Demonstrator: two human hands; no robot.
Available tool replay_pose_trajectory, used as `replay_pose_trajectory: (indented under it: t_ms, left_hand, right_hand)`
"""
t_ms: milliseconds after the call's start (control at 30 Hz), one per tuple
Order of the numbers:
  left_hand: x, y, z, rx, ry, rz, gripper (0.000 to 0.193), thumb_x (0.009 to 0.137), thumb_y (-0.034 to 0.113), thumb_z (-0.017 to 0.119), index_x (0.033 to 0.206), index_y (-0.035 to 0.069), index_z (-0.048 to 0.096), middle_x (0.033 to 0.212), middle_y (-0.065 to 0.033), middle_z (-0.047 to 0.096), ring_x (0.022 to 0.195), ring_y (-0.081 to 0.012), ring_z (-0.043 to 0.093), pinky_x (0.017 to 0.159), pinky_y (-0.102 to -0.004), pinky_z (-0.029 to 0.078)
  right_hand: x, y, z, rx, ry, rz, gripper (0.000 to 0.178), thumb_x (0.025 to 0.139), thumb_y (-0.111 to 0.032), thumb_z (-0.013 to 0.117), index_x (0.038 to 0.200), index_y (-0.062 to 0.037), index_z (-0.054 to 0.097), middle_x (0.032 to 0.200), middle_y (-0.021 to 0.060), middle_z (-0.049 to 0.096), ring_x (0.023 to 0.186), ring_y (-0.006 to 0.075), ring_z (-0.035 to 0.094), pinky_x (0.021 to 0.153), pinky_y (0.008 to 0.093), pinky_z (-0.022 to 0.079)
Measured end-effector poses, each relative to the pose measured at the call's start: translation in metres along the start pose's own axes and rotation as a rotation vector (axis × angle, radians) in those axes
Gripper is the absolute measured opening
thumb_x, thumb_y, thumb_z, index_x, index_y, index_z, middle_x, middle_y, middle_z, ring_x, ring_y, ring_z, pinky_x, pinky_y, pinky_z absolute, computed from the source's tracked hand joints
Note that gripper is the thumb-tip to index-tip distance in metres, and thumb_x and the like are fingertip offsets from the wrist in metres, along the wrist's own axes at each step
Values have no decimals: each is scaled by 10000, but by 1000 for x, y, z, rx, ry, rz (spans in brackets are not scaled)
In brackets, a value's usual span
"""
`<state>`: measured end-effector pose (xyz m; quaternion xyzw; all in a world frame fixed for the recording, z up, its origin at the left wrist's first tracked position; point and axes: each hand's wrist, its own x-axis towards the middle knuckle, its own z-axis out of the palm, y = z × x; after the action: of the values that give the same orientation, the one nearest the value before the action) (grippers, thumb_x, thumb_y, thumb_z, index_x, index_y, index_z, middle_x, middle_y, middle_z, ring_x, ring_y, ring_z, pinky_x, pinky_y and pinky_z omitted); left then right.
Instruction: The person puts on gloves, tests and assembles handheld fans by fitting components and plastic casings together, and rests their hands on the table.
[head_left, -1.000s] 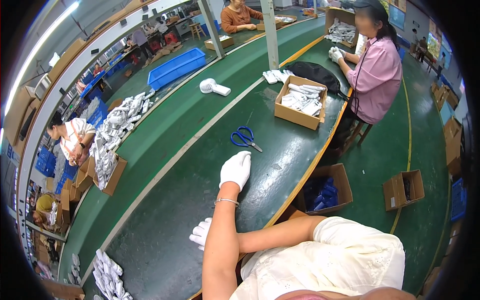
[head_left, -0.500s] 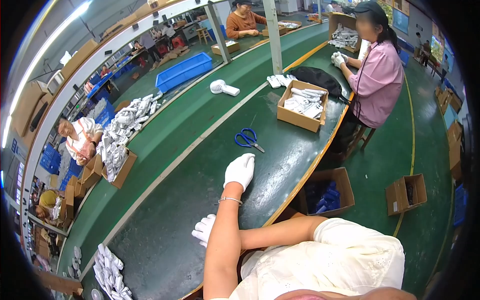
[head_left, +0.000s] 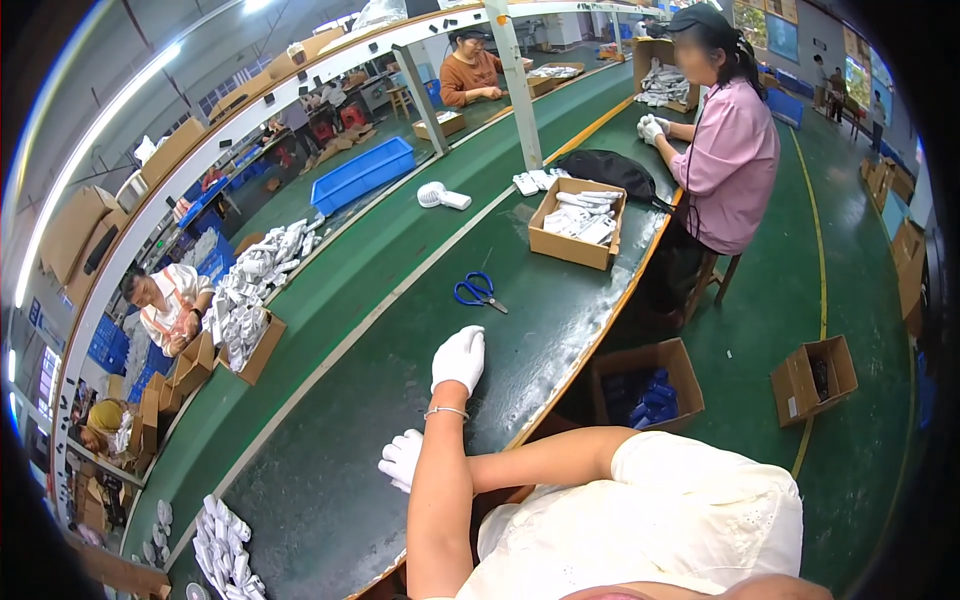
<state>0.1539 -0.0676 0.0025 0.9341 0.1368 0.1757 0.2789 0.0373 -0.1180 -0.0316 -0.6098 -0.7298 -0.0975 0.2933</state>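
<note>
My forearms cross over the dark green bench top (head_left: 330,480), the left one lying over the right. My left hand (head_left: 459,360), in a white glove, rests on the bench with its fingers curled together, and no object shows in it. Nearest to it lies a pair of blue-handled scissors (head_left: 480,291), just beyond the fingers. My right hand (head_left: 402,459), also gloved in white, pokes out to the left from under my left forearm. Its fingers lie slightly apart on the bench, holding nothing; part of it is hidden by that forearm.
A carton of white parts (head_left: 577,222) stands ahead beside a black bag (head_left: 607,172). White parts (head_left: 222,548) lie piled at lower left. A white handheld fan (head_left: 443,195) rests on the green belt. A co-worker in pink (head_left: 733,165) sits at right, above a floor carton (head_left: 680,362) of blue pieces.
The view has shifted a little, so the bench, scissors and carton appear displaced leftward. Both my hands keep their crossed, resting pose on the bench. Nothing was picked up or let go.
</note>
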Motion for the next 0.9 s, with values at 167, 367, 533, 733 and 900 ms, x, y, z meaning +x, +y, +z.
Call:
replay_pose_trajectory:
  t_ms: [167,367,533,733,900]
  left_hand:
    - [-8,1,0,21,20,-5,290,972,305,495,1140,154,678,1078,-153,700,1029,-357,649,914,-443,506]
    - [-9,6,-5,60,15,18,288,974,298,492,1139,153,678,1066,-150,702,1012,-359,654,904,-446,510]
    - [-19,10,-15,71,140,78,276,969,275,520,1116,124,697,1088,-134,706,1026,-338,663,899,-406,523]
    - [-29,41,-12,101,-87,90,301,977,287,471,1121,127,681,1125,-141,697,1044,-353,649,922,-430,515]
    - [-48,37,-31,21,101,161,235,969,239,517,1082,94,664,989,-150,695,945,-355,658,839,-428,529]
  right_hand:
    - [-2,-4,-1,-32,10,0,251,791,-272,723,963,-127,612,958,44,563,936,228,539,778,398,423]
    - [0,-3,1,-52,-28,6,248,787,-278,728,942,-129,605,960,44,554,939,227,530,767,400,422]
    - [1,-6,6,-53,-21,-4,150,791,-235,677,870,-126,611,870,37,572,854,232,568,719,403,438]
    - [4,-1,-3,-48,-62,-5,111,817,-243,624,817,-132,632,847,54,596,828,236,590,704,408,439]
    - [6,2,-2,30,38,-32,169,807,-236,674,893,-123,581,885,67,560,857,259,562,780,427,424]
